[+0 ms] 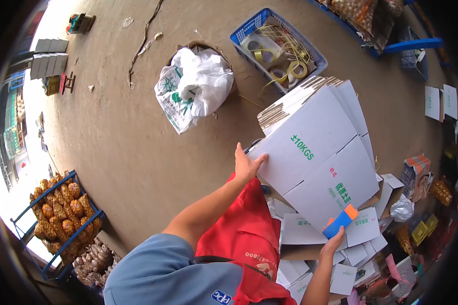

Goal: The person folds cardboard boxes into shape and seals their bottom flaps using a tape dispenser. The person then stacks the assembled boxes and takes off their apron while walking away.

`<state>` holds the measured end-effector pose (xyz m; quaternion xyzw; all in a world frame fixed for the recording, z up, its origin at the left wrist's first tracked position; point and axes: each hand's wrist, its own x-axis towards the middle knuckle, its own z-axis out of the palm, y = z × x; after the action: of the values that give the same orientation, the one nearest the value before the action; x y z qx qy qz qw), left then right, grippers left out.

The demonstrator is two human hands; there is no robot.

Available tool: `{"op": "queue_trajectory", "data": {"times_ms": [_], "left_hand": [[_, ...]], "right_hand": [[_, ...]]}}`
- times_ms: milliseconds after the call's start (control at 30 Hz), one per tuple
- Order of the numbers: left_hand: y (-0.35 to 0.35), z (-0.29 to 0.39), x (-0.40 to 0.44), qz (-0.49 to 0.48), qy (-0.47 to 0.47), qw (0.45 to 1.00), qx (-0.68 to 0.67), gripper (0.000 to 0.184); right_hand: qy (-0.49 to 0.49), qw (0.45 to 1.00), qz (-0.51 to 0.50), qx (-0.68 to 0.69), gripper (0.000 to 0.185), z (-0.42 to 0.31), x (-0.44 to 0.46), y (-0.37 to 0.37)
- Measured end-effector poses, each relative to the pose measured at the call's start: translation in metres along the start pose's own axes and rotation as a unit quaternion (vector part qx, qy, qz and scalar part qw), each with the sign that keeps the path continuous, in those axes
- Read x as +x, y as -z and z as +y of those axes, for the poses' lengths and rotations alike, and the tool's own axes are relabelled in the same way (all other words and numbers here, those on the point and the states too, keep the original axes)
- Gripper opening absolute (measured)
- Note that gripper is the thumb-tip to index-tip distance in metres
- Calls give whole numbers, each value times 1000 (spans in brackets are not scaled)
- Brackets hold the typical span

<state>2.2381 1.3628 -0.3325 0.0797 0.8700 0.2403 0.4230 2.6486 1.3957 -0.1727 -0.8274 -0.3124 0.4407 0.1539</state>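
A flattened white carton (336,147) with green and red print lies tilted in front of me, over a stack of folded cartons (285,109). My left hand (248,165) grips its near left edge, thumb on the printed face and the other fingers partly hidden. At the carton's lower end, my right hand (333,244) is closed around a blue-and-orange tool (341,222) that looks like a tape dispenser. Several opened white boxes (359,226) lie below the carton, beside my right forearm.
A blue basket (277,48) holds tape rolls and yellow straps. Beside it, a white plastic sack (196,84) covers a round container. At left, a blue-framed crate (66,218) holds netted produce. More cartons and bags line the right side.
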Motion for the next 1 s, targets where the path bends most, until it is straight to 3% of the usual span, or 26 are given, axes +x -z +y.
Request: {"op": "queue_trajectory", "data": {"times_ms": [33, 133, 300, 400, 467, 533, 600, 633, 700, 767, 833, 900, 1000], "left_hand": [[-7, -10, 3, -45, 73, 994, -70, 125], [-3, 13, 5, -38, 62, 992, -98, 125], [16, 72, 39, 21, -30, 998, -59, 108], [14, 35, 75, 113, -126, 983, -72, 104], [26, 28, 69, 85, -7, 955, -284, 102], [18, 15, 47, -36, 147, 898, -412, 87], [-10, -20, 30, -188, 193, 892, -362, 63], [-16, -13, 12, -182, 163, 904, -350, 53], [-20, -30, 5, -192, 127, 919, -321, 37], [7, -31, -1, -240, 86, 912, -320, 37], [53, -16, -18, -257, 21, 916, -306, 37], [105, 14, -47, -262, -32, 917, -299, 33], [176, 12, -42, -235, -26, 926, -294, 21]], "right_hand": [[19, 999, -8, 26, 57, -23, -5, -14], [52, 996, -39, 53, 58, -47, 1, -36], [92, 988, -120, 31, 59, -40, 13, -36], [103, 986, -127, 39, 58, -23, 17, -27], [108, 986, -97, 79, 56, -13, 15, -21], [116, 986, -65, 97, 54, -1, 19, -13], [138, 980, -19, 140, 49, -9, 20, -18], [170, 976, -8, 138, 48, -5, 31, -18], [247, 968, 49, -23, 48, -9, 55, -11], [315, 939, 103, -94, 46, -26, 84, -8], [307, 922, 147, -183, 42, -51, 106, -5], [368, 876, 179, -254, 39, -56, 141, -4], [363, 849, 159, -349, 34, -51, 176, -10]]}}
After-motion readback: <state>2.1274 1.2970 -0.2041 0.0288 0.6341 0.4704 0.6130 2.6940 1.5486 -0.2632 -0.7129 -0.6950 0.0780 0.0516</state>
